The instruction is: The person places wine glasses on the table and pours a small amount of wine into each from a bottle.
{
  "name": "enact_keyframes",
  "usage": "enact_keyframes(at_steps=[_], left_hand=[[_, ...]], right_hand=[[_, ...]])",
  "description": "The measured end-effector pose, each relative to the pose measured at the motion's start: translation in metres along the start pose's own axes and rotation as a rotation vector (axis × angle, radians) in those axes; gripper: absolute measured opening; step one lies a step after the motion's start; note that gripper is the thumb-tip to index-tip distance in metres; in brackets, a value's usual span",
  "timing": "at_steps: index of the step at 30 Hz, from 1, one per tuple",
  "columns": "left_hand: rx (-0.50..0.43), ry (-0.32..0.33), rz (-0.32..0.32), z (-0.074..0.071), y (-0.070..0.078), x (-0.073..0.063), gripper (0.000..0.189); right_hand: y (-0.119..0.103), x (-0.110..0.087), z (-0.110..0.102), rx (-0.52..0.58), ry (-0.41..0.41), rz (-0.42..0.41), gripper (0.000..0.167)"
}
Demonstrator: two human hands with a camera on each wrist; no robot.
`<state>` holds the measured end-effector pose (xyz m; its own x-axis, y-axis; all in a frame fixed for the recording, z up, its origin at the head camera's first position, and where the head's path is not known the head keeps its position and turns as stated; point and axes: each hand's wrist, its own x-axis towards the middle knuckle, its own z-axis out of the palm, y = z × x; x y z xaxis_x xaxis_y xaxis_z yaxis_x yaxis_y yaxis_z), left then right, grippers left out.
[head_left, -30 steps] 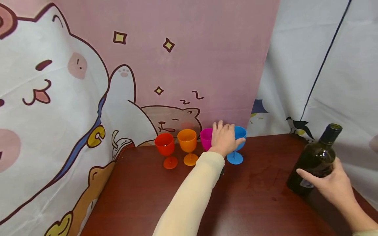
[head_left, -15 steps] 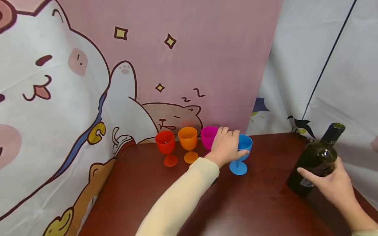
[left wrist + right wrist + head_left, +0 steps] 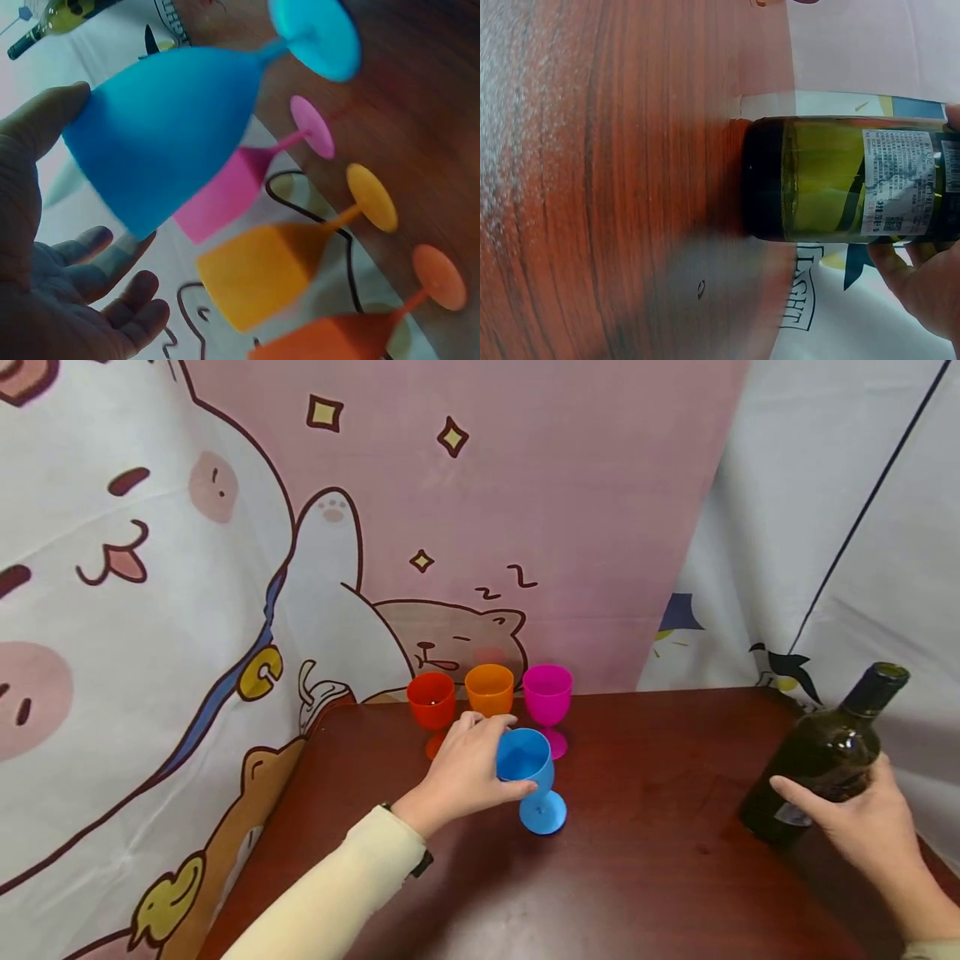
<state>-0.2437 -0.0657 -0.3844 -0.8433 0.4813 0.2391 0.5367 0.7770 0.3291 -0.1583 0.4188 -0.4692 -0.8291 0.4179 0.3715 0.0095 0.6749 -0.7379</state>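
Note:
My left hand (image 3: 459, 774) holds a blue plastic goblet (image 3: 527, 758) by its bowl, thumb on the near side and fingers on the far side. In the left wrist view the thumb presses near the rim of the blue bowl (image 3: 161, 124). On the right, my right hand (image 3: 862, 831) grips a dark green wine bottle (image 3: 817, 756) around its body, with the neck leaning right. The right wrist view shows a printed label (image 3: 898, 180) on the bottle and its base close to the table.
Behind the blue goblet stand a magenta goblet (image 3: 547, 693), an orange goblet (image 3: 490, 687) and a red goblet (image 3: 431, 697) in a row along the back of the brown table (image 3: 637, 860). A cartoon-printed cloth (image 3: 585, 510) hangs behind and beside the table.
The left hand has moved the blue goblet from the row's right end leftward and nearer, in front of the other goblets. The right hand stays on the bottle. The head view has shifted slightly.

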Motion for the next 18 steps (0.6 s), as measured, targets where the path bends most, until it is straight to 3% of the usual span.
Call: enact_keyframes(at_steps=[7, 9, 16, 18], left_hand=[[-0.173, 0.015, -0.053, 0.006, -0.015, -0.013, 0.092], [-0.234, 0.02, -0.077, 0.01, -0.018, -0.015, 0.092], [-0.417, 0.043, -0.181, 0.026, -0.021, -0.019, 0.094], [-0.449, 0.056, -0.193, 0.03, -0.019, -0.018, 0.092]], right_hand=[[-0.001, 0.006, 0.0, 0.101, 0.033, -0.133, 0.086], [-0.002, 0.007, 0.001, 0.086, 0.045, -0.119, 0.087], [-0.007, 0.004, 0.004, 0.005, 0.053, 0.042, 0.097], [-0.008, 0.006, 0.003, -0.017, 0.048, 0.037, 0.097]])
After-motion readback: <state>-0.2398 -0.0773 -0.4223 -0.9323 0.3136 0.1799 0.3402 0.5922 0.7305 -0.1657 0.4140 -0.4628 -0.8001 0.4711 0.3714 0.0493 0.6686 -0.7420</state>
